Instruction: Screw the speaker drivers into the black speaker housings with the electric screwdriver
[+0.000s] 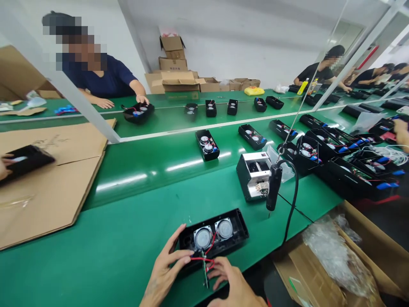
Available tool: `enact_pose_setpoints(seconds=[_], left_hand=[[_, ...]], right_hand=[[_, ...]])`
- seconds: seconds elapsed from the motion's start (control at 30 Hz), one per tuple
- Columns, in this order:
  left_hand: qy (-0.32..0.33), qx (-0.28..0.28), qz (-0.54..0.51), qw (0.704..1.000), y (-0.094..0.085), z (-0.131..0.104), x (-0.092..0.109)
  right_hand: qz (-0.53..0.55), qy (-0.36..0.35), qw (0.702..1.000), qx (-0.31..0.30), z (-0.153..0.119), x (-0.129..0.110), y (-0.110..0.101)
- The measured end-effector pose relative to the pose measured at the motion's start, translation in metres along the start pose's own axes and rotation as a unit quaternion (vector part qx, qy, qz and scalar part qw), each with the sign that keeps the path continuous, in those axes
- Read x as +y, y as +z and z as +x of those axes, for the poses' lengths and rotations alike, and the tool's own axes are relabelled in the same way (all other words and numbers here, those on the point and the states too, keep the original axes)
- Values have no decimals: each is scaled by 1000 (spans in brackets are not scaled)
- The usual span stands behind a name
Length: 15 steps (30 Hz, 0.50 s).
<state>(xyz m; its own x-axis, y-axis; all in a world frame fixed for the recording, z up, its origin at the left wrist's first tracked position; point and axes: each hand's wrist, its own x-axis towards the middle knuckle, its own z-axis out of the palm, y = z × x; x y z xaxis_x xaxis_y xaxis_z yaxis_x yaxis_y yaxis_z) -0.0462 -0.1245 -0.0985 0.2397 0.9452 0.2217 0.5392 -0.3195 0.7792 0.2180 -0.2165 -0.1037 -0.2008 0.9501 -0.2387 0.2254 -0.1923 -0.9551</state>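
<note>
— What lay under the fingers?

— A black speaker housing (213, 237), open side up, on the green belt (128, 238) at the near edge. Two round speaker drivers (214, 233) sat side by side in it, just beyond the fingertips. Red wires (204, 258) ran from the drivers down to a small circuit board (205, 273), which stood on edge between the two hands.

— And how were the hands set?

— The left hand (166, 268) had its thumb laid along the housing's left end and its index finger stretched along the near wall, touching the red wires; it gripped the housing loosely, fingers spread. The right hand (228, 279) was curled narrow beside the board, fingertips at the board and the wires. Whether it truly pinched the board, I could not tell.

— What stood further out?

— Past the right fingers, a black electric screwdriver (274, 187) hung on its cable, tip down over the belt, and behind it sat a small white and black machine (252, 175). More open housings (207, 145) were scattered up the belt. To the right of the fingers, off the belt edge, was a cardboard box with crumpled plastic wrap (332, 251). Far to the left lay flat cardboard sheets (47, 187), and across the belt a person in a dark shirt (105, 81) had a hand on another housing.
</note>
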Motion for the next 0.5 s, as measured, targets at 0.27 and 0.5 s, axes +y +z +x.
enact_pose_setpoints(seconds=[0.27,0.5], left_hand=[[-12,20,10,1000,7,-7,12],[-10,38,26,999,12,-9,34]], right_hand=[[83,-44,996,-7,7,-65,-36],[115,-98,971,184,34,-75,-65]])
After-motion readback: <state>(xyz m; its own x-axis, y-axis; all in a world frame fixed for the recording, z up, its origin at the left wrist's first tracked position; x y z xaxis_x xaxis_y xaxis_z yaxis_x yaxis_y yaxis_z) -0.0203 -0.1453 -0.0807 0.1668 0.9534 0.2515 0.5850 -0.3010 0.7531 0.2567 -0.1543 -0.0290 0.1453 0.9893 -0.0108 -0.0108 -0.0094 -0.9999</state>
